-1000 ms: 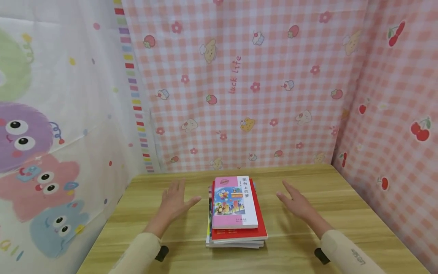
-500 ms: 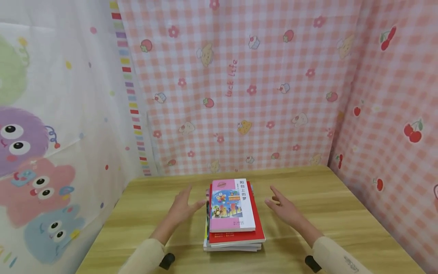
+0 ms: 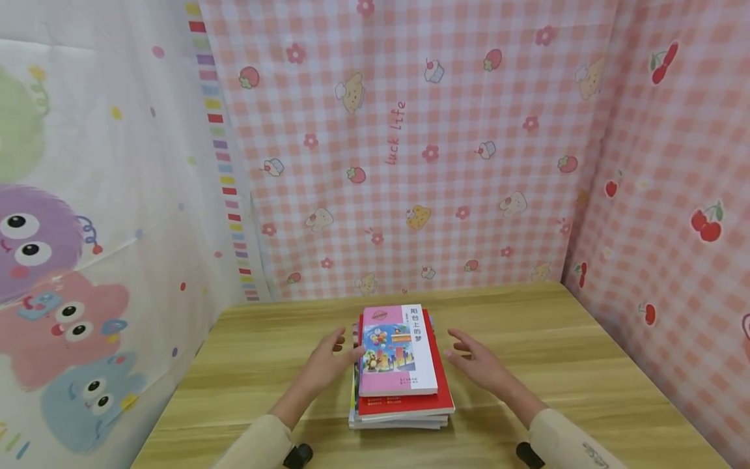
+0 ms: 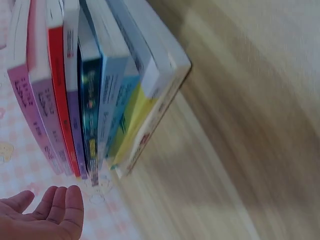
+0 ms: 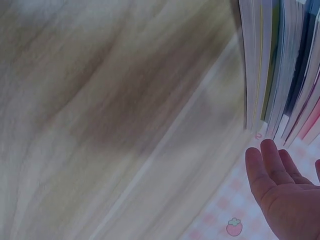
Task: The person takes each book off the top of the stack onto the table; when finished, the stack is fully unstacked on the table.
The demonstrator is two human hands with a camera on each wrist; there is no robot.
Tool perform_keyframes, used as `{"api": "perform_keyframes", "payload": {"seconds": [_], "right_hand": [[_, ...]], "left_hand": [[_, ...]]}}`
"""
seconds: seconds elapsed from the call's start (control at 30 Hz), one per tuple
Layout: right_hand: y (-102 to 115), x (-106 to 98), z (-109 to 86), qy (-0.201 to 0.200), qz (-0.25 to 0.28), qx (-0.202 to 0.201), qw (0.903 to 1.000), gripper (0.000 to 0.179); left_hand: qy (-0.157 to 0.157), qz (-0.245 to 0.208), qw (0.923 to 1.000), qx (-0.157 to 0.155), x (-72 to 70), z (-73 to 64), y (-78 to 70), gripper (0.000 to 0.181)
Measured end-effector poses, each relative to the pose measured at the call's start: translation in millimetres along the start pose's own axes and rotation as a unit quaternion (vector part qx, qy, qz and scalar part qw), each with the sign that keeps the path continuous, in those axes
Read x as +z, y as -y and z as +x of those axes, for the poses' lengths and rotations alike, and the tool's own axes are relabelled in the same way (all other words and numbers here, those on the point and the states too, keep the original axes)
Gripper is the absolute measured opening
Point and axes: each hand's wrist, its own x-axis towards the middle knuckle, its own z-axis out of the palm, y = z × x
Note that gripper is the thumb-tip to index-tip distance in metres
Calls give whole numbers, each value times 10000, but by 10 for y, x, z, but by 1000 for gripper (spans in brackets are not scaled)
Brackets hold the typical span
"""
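Observation:
A stack of several books lies flat on the wooden table, topped by a pink-and-white book with a picture cover. Beneath it a larger red book juts out to the right and front. My left hand hovers at the stack's left side, its fingers loosely bent and thumb toward the cover. On the opposite side my right hand has relaxed fingers facing the stack, with a gap between. Coloured spines show in the left wrist view. Page edges face my right fingertips in the right wrist view.
The wood-grain table runs back to a pink checked cloth. A white cloth with cartoon figures hangs at the left, and a cherry-patterned checked cloth at the right.
Both hands have moved inward toward the stack from either side, and their fingers have bent somewhat. The head view has shifted slightly. The books stay in place on the table.

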Motion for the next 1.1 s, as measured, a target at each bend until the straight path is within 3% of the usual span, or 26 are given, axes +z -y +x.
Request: {"api": "perform_keyframes", "payload": {"seconds": [0.27, 0.73, 0.93, 1.1], "right_hand": [[-5, 70, -8, 116, 118, 65, 9998, 63], [-66, 191, -92, 421, 391, 73, 9983, 57], [-76, 232, -90, 388, 351, 115, 9986, 57], [-75, 245, -96, 379, 355, 92, 9986, 57]], "left_hand": [[30, -275, 9993, -235, 85, -31, -7, 82], [305, -658, 9974, -38, 225, -165, 101, 82], [426, -640, 9970, 97, 261, -186, 107, 74], [474, -620, 9968, 148, 289, -190, 137, 78]]}}
